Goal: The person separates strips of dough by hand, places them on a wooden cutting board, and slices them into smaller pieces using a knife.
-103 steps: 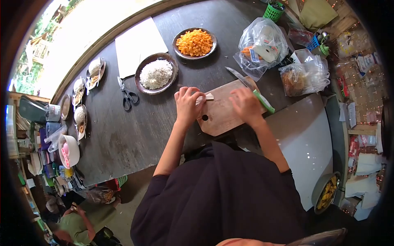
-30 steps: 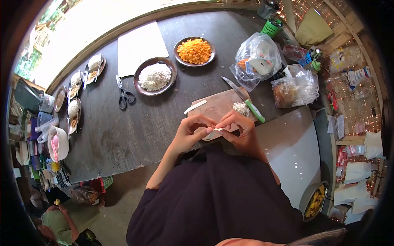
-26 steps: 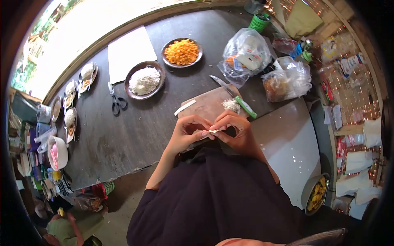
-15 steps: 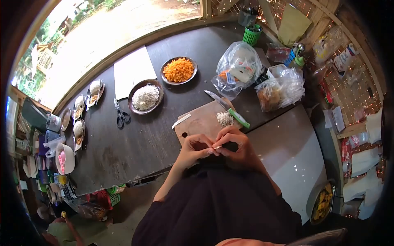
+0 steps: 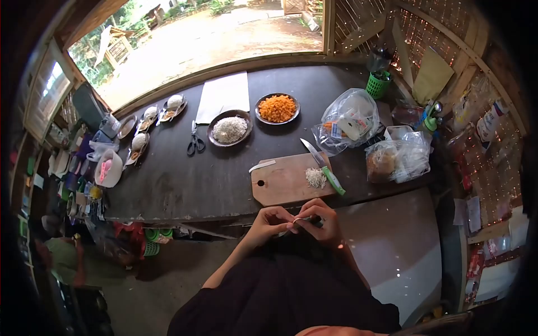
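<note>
My left hand [image 5: 270, 222] and my right hand [image 5: 320, 221] meet fingertip to fingertip in front of my body, just off the table's near edge. Both pinch a small pale piece [image 5: 294, 220], mostly covered by the fingers; its kind is unclear. Beyond them lies a wooden cutting board [image 5: 286, 187] with a round hole. On it are a heap of fine pale shreds [image 5: 315, 178], a flat white strip [image 5: 262, 165] and a knife [image 5: 332, 178] with a green handle, its blade pointing away and past the board's far edge.
Bowls of diced orange food [image 5: 277, 108] and white shreds [image 5: 230, 129] stand farther back, near black scissors [image 5: 195, 145] and a white sheet [image 5: 224, 95]. Plastic bags [image 5: 350, 120] sit at right. Small filled dishes [image 5: 138, 144] stand at left. Another person [image 5: 70, 260] is at lower left.
The view has shifted, so the table and its contents appear farther right, with the board lower. My hands stay joined at the small piece, with slight finger movement.
</note>
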`<state>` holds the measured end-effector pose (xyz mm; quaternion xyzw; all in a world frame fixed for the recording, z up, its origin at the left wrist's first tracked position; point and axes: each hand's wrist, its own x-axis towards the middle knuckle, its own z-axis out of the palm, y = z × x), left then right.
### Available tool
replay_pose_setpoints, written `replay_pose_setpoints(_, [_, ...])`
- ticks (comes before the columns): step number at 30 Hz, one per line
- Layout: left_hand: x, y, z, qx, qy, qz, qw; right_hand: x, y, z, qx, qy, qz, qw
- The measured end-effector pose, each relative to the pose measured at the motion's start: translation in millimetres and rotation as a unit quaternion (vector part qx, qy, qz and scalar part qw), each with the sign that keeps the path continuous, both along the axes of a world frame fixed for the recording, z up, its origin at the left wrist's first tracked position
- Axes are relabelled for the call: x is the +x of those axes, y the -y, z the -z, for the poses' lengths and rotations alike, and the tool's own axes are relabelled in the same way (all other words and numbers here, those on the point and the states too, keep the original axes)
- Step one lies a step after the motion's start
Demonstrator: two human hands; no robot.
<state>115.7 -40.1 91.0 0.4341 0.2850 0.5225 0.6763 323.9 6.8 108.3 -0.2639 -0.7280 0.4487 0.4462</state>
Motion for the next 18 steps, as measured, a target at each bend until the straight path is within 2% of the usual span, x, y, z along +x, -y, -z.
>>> replay_pose_setpoints(5, [4, 25, 5, -0.017, 0.000, -0.049, 0.999, -2, 15, 6, 0.025, -0.037, 0.013, 0.999])
replay_pose_setpoints(10, [5, 51, 7, -0.006, 0.019, -0.041, 0.999, 0, 40, 8, 0.040, -0.055, 0.020, 0.997])
replay_pose_setpoints(13, [8, 70, 6, 0.008, 0.008, -0.029, 1.000, 2, 61, 9, 0.028, -0.063, 0.032, 0.997])
replay_pose_setpoints(18, [3, 106, 14, 0.019, -0.045, -0.082, 0.995, 0, 105, 17, -0.027, -0.070, 0.079, 0.994])
